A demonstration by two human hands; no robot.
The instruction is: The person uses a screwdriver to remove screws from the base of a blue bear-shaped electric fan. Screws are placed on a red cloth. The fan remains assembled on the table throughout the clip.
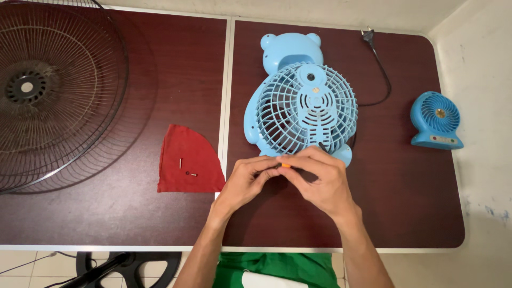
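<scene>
Both hands meet at the near edge of the blue fan (pixel 301 104), mid-table. The left hand (pixel 242 184) and right hand (pixel 320 181) fingers pinch a small orange piece (pixel 286 166). Screws (pixel 188 169) already lie on the red cloth (pixel 188 160), left; the fan's grille is still on.

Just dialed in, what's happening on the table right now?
A person is working on a light blue bear-shaped fan lying grille-up on a dark red table. Both hands meet at its lower edge: the left hand and right hand pinch a small orange piece between the fingertips. A red cloth to the left holds a few small screws. A big wire fan guard and a small blue fan sit aside.
</scene>
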